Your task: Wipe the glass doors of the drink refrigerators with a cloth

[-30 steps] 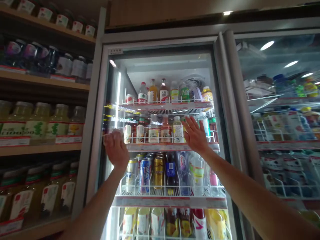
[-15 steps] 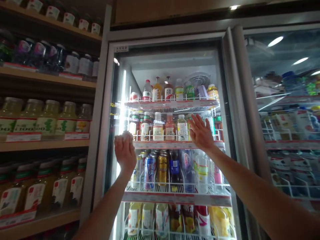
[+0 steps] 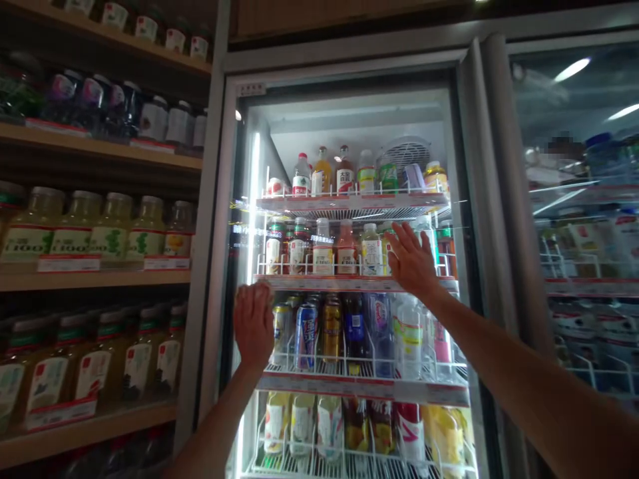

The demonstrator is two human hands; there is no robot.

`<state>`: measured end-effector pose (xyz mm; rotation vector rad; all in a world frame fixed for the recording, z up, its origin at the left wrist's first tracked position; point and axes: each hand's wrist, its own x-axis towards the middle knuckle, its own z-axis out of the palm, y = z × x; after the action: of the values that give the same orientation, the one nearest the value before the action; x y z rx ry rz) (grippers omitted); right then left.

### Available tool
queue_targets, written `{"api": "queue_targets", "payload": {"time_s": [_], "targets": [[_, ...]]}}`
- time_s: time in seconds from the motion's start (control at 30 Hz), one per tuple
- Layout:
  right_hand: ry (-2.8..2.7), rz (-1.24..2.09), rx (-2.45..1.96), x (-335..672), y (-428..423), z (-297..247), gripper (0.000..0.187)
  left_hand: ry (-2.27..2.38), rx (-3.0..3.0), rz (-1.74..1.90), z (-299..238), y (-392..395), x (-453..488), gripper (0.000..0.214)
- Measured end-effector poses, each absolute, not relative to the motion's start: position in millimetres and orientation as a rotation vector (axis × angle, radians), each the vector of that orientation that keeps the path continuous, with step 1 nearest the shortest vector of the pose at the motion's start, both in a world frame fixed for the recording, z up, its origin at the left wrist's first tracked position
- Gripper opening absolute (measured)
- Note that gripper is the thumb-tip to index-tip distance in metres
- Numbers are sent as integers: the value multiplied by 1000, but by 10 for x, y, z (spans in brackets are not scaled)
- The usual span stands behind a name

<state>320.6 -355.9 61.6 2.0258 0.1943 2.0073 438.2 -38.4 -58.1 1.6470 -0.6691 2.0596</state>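
As the left hand [image 3: 253, 326] and right hand [image 3: 412, 261] spread open, cooler's glass door [image 3: 349, 120]: upright, directly ahead of both; contact unclear.
Wooden shelf [image 3: 94, 279]: left of the cooler, holding glass bottles [image 3: 112, 229].
Right hand: fingers wide, by bottled drinks [image 3: 372, 249].
Left hand: fingers narrow, by cans [image 3: 305, 336].

Cooler door [image 3: 349, 106] glowing, dim shelves [image 3: 100, 279], bowed edges, perhaps slight blur

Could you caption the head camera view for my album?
Left hand and right hand raised at a glass-door drinks fridge full of bottles and cans.
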Motion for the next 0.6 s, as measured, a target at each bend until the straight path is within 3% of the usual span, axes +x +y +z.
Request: {"api": "queue_targets", "payload": {"time_s": [0.1, 0.3, 0.37, 0.53, 0.6], "targets": [[192, 2009, 2020, 3205, -3560, 613, 47, -680, 1624, 2045, -689, -549, 4292, 55], [229, 2014, 2025, 3206, -3591, 612, 49, -1476, 1901, 1968, -1079, -1027, 3976, 48], [227, 2010, 2033, 3204, -3594, 614, 49, -1389, 1921, 1987, -1108, -827, 4054, 51], [203, 2003, 2043, 3194, -3578, 620, 46, -617, 1801, 1979, -1080, -238, 4338, 60], [200, 2002, 2050, 3188, -3574, 623, 46, -610, 1769, 1966, -1172, -296, 4301, 61]]}}
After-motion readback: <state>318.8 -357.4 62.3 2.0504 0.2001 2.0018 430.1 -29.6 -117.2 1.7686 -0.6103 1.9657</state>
